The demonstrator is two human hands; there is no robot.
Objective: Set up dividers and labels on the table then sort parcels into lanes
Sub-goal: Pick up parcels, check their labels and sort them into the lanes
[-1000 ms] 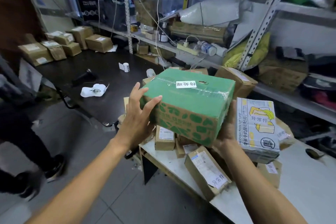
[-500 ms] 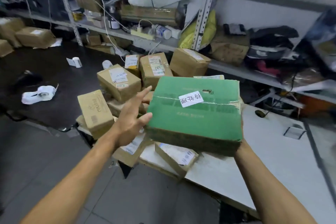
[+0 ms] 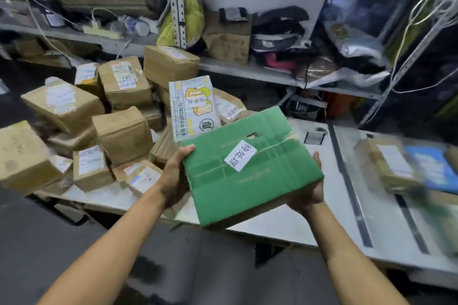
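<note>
While both hands, left hand and right hand, clasp the labelled green box over the tabletop's near edge beside the parcel pile, sorting is underway; next likely needs carrying it rightward to a divider lane.

A parcel-handling stockroom or small courier depot. A heap of taped brown cardboard parcels with white shipping labels crowds the left of a pale counter. Behind it run grey slotted-metal shelves stuffed with boxes, plastic bags and loose cables. More labelled parcels lie on the counter's far right, beside black divider strips.
</note>
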